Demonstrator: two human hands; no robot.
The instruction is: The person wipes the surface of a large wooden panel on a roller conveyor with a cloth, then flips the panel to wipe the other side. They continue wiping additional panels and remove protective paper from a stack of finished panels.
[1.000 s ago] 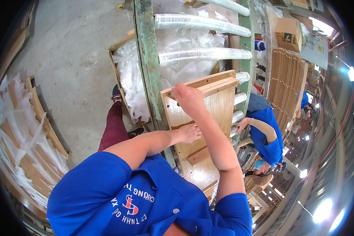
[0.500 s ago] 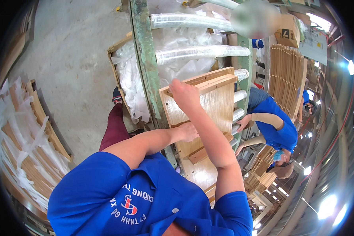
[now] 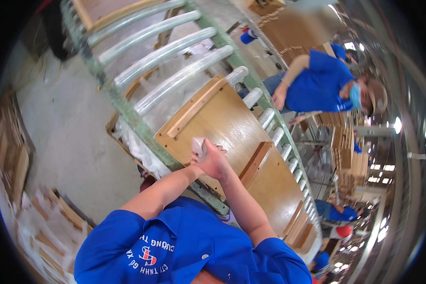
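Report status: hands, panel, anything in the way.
Left hand and right hand together over wooden panel; small pale object there, grip unclear. Panel lying on rollers. Co-worker across the rollers, off the panel.

Before you, the long rectangular brown wooden panel [image 3: 232, 128] lies on the silvery film-wrapped cylindrical rollers [image 3: 182, 79] of the green metal conveyor frame [image 3: 144, 132]. On the panel, a narrow straight tan wooden strip [image 3: 196, 108] sits near the far end and a brown wooden bar [image 3: 256, 162] crosses the middle. Beyond the panel lies a flat tan-framed wooden board [image 3: 111, 8]. To the panel's left, lower down, is crumpled white plastic film [image 3: 138, 149]; to its right, past the frame, a co-worker in blue [image 3: 317, 85].
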